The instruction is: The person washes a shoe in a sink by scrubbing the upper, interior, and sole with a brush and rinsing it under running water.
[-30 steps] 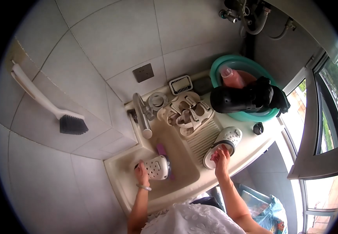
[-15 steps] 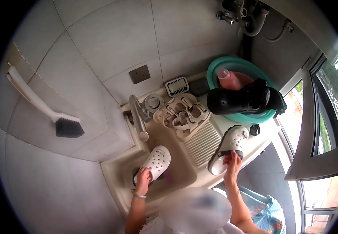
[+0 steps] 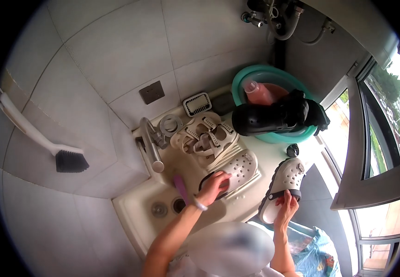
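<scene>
My left hand (image 3: 212, 186) is closed on the heel end of a white clog (image 3: 240, 169) dotted with holes. That clog is over the ribbed drainboard, its toe pointing to the upper right. Further right, my right hand (image 3: 286, 207) grips a second clog (image 3: 288, 177), white with a dark strap, by the strap. It is at the counter's right edge, toe upward. A pair of beige sandals (image 3: 207, 138) lies behind the left-hand clog. In the sink basin (image 3: 163, 196) is a purple strip-like object (image 3: 180, 187), partly hidden.
A teal basin (image 3: 242, 76) holds a pink bottle (image 3: 260, 93), with black footwear (image 3: 264, 120) across it. The faucet (image 3: 153, 145) rises at the sink's back left. A white-handled brush (image 3: 40, 134) hangs on the left wall. An open window (image 3: 361, 138) stands at right.
My left hand has lifted its clog out of the sink and carried it right, over the drainboard. The right-hand clog has shifted slightly down and right. The camera view has shifted a little.
</scene>
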Available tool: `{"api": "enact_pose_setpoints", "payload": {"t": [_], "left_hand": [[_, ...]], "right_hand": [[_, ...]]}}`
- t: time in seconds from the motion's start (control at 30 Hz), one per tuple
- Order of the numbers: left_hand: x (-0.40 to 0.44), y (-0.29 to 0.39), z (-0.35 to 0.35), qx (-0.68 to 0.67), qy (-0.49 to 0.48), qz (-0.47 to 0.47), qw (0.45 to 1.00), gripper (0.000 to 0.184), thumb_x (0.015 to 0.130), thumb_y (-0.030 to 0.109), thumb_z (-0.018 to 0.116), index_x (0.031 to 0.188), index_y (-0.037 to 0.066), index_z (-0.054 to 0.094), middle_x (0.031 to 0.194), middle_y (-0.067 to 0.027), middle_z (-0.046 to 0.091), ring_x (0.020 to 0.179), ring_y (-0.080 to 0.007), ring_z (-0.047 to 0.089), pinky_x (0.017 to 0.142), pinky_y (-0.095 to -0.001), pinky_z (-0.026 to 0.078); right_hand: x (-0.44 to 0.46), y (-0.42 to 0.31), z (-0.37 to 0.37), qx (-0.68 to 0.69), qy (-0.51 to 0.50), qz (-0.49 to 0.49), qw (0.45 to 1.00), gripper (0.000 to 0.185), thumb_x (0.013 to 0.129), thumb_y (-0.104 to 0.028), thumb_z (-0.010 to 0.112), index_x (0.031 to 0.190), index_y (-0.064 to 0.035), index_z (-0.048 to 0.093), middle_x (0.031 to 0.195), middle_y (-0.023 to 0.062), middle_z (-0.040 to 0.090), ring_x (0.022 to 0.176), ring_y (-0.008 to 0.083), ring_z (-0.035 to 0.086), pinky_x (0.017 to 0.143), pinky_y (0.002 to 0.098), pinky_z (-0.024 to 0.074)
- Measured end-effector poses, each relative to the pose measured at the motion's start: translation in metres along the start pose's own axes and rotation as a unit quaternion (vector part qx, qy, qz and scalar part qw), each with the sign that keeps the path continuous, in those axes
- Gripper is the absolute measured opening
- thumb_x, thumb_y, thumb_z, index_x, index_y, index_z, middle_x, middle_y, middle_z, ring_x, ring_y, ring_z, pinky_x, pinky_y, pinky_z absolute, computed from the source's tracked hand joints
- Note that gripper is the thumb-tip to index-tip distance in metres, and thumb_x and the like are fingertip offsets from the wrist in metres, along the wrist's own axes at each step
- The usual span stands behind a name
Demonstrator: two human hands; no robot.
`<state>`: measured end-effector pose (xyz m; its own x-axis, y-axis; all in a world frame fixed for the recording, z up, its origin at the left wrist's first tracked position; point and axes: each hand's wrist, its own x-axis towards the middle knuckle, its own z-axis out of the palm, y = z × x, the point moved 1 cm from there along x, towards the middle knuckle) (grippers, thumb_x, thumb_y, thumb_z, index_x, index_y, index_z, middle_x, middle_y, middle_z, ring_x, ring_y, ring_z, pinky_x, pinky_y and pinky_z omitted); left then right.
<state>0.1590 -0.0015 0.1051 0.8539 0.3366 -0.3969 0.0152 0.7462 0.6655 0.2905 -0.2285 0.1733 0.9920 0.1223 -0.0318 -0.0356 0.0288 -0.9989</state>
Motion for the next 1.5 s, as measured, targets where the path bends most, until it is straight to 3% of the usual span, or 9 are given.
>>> {"api": "enact_pose_setpoints", "payload": {"t": [0.23,0.4,0.5,0.7,0.9,1.13,1.33,1.4,1.5], "left_hand": [[0.069,0.007,0.06,0.024,0.009,-0.038,0.999,0.026,0.089,0.025,0.059,0.106,0.006,0.061,0.098,-0.0033,0.068,0.091,-0.0124,0.061,0.085,-0.0294,0.044],[0.103,-0.009,0.065,-0.095,-0.087,-0.052,0.99,0.014,0.092,0.016,0.054,0.098,0.004,0.057,0.099,-0.0062,0.06,0.094,-0.0169,0.056,0.09,-0.0303,0.047],[0.084,0.0,0.065,-0.035,-0.092,-0.035,0.995,0.031,0.097,0.025,0.054,0.115,0.0,0.054,0.118,-0.0108,0.058,0.11,-0.019,0.056,0.099,-0.0317,0.046],[-0.024,0.047,0.021,0.05,-0.168,0.07,0.982,0.061,0.1,0.047,0.041,0.146,0.007,0.033,0.143,-0.0043,0.045,0.128,-0.0171,0.045,0.107,-0.0372,0.036],[-0.124,0.005,-0.087,0.038,-0.066,0.126,0.989,0.099,0.076,0.055,0.073,0.148,0.005,0.027,0.146,-0.0066,0.04,0.134,-0.0215,0.037,0.111,-0.0394,0.031],[-0.184,-0.006,-0.084,0.028,0.132,0.195,0.972,0.08,0.071,0.021,0.084,0.137,0.003,0.041,0.122,-0.0033,0.054,0.11,-0.0128,0.051,0.095,-0.0296,0.042],[-0.198,0.012,-0.074,0.095,0.167,0.252,0.949,0.089,0.071,0.014,0.083,0.144,0.0,0.033,0.132,-0.0077,0.05,0.122,-0.0189,0.048,0.105,-0.0335,0.038],[-0.2,0.012,-0.079,0.094,0.169,0.243,0.951,0.093,0.071,0.013,0.082,0.146,-0.001,0.029,0.137,-0.0097,0.047,0.127,-0.0202,0.046,0.107,-0.0351,0.035],[-0.2,0.018,-0.08,0.139,0.191,0.269,0.934,0.094,0.07,0.012,0.083,0.147,-0.001,0.029,0.137,-0.0129,0.047,0.127,-0.0217,0.046,0.108,-0.0369,0.035]], "right_hand": [[-0.007,-0.001,-0.007,0.004,0.01,-0.01,1.0,0.034,0.093,-0.029,0.063,0.071,-0.0031,0.056,0.058,0.0033,0.053,0.05,0.0111,0.048,0.05,0.0249,0.0367],[-0.019,-0.005,0.001,-0.039,-0.007,-0.047,0.998,0.031,0.093,-0.027,0.063,0.075,-0.0018,0.06,0.059,0.0028,0.055,0.052,0.0099,0.049,0.05,0.0248,0.037],[-0.03,-0.008,0.016,-0.024,-0.051,-0.044,0.997,0.029,0.093,-0.023,0.06,0.074,-0.0004,0.062,0.062,0.0035,0.058,0.055,0.011,0.051,0.053,0.0251,0.0394],[-0.057,-0.005,0.056,0.05,-0.293,0.07,0.952,0.028,0.093,-0.02,0.057,0.076,0.0017,0.061,0.068,0.0061,0.058,0.064,0.015,0.056,0.061,0.0268,0.0435],[-0.089,0.02,0.103,0.213,-0.52,0.236,0.793,0.021,0.092,-0.013,0.053,0.082,0.0025,0.062,0.081,0.0075,0.061,0.077,0.0174,0.058,0.074,0.0297,0.0442],[-0.114,0.043,0.13,0.159,-0.598,0.326,0.715,0.023,0.094,-0.018,0.054,0.088,0.0023,0.063,0.084,0.0066,0.063,0.077,0.0172,0.058,0.076,0.0318,0.0452],[-0.112,0.026,0.142,0.037,-0.629,0.286,0.722,0.031,0.095,-0.027,0.055,0.083,0.0005,0.063,0.078,0.0046,0.061,0.071,0.0118,0.054,0.071,0.0264,0.0444],[-0.107,0.021,0.143,-0.065,-0.656,0.196,0.726,0.034,0.096,-0.029,0.056,0.08,-0.0003,0.063,0.072,0.0017,0.058,0.068,0.0101,0.052,0.068,0.0242,0.0435],[-0.102,0.025,0.143,-0.093,-0.617,0.173,0.762,0.035,0.095,-0.032,0.056,0.093,0.0014,0.067,0.07,0.0003,0.056,0.066,0.0093,0.051,0.065,0.0236,0.0431]]}}
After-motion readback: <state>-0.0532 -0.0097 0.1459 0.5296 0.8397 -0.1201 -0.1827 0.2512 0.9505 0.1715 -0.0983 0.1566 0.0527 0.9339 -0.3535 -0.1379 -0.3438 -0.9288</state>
